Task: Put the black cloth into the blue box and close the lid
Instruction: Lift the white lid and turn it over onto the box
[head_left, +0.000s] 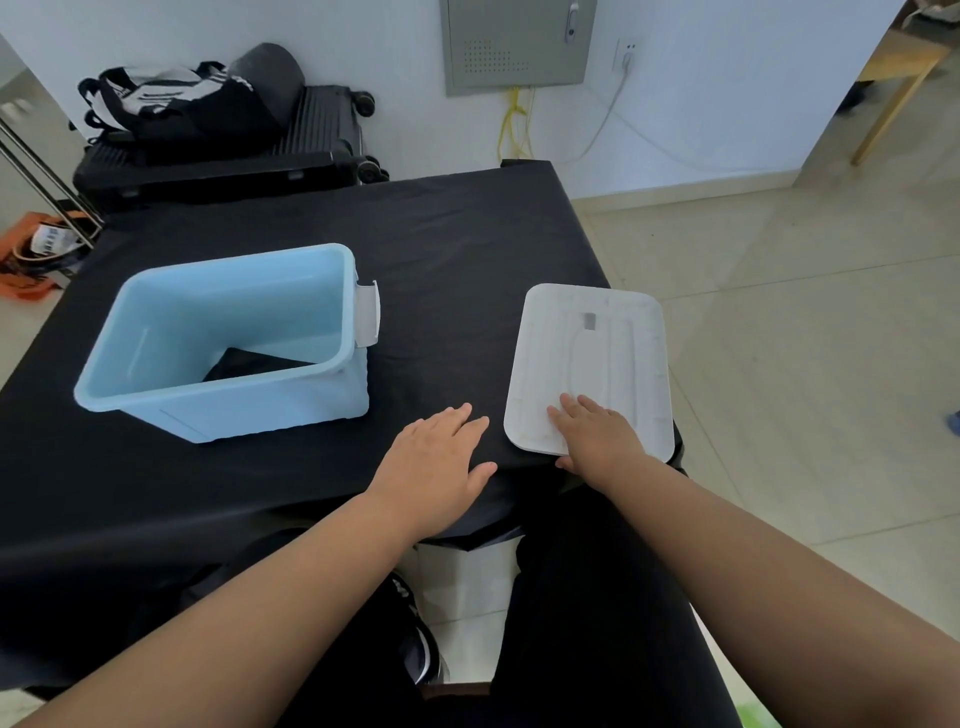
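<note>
The light blue box (156, 332) stands open on the left of the table, with a white latch on its right end. A black cloth (249, 366) lies on its bottom, partly hidden by the near wall. The white lid (592, 343) lies flat on the table to the right of the box. My right hand (597, 436) rests on the lid's near edge, fingers spread flat and thumb at the rim. My left hand (436, 467) lies flat on the black tablecloth between box and lid, holding nothing.
A black tablecloth (457, 249) covers the table; its right edge runs just past the lid. Beyond the table's far edge a black suitcase (218, 156) with bags on it stands against the wall. Tiled floor (805, 312) lies to the right.
</note>
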